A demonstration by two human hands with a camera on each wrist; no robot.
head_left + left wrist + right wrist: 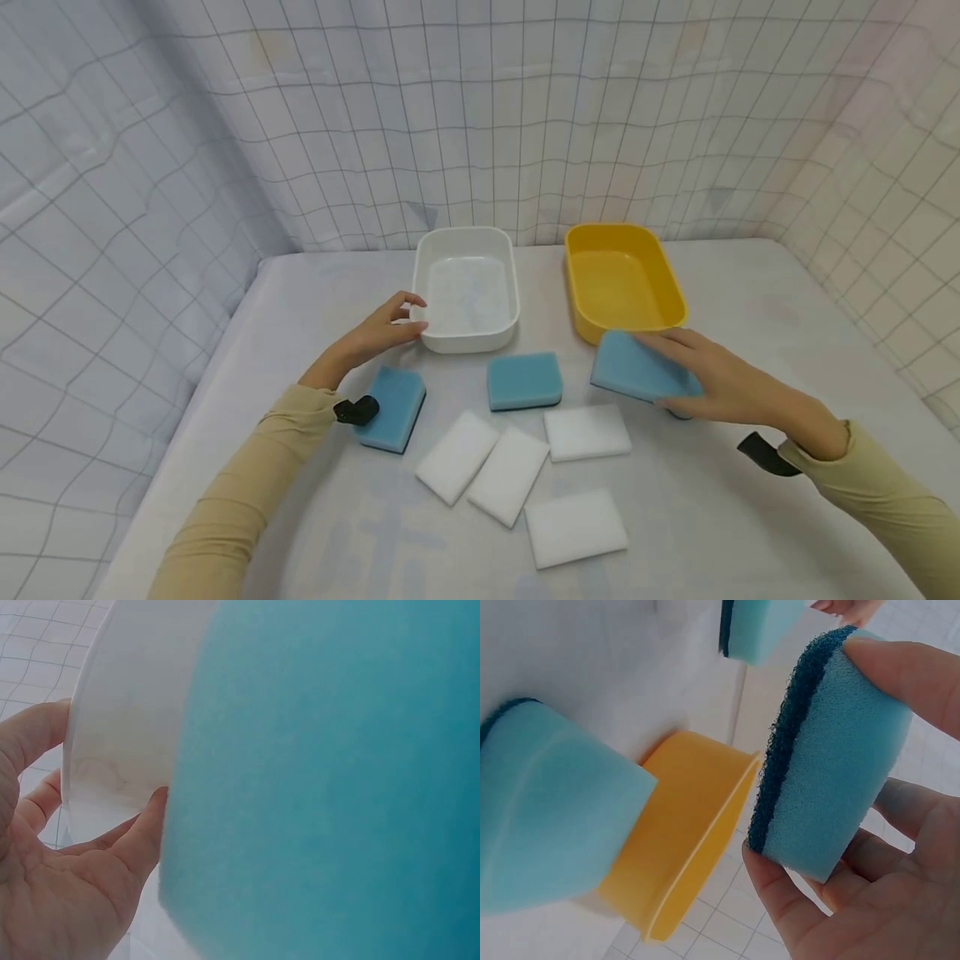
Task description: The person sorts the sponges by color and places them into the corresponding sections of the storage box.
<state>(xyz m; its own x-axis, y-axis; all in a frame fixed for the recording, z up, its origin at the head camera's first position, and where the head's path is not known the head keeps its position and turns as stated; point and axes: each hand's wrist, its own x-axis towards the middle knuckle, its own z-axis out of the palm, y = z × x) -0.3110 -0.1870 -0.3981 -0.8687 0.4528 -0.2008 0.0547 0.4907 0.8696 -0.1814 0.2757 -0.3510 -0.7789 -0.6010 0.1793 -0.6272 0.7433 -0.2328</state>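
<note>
My left hand (386,325) grips the near left corner of a white plastic tub (471,342), fingers at the rim and thumb against the outer wall. In my right hand (723,379) is a blue sponge (637,367) with a dark scouring layer, pinched between thumb and fingers and raised just in front of the yellow tub (622,292). Another blue sponge (555,810) lies below it, mostly hidden in the head view. One more blue sponge (525,379) sits between the tubs' near ends, and a further blue sponge (392,408) lies below my left wrist.
Several white sponges (573,527) lie spread over the near middle of the white-covered table (720,533). Grid-patterned sheets (480,125) hang behind the tubs and along both sides. Both tubs stand near the table's back edge.
</note>
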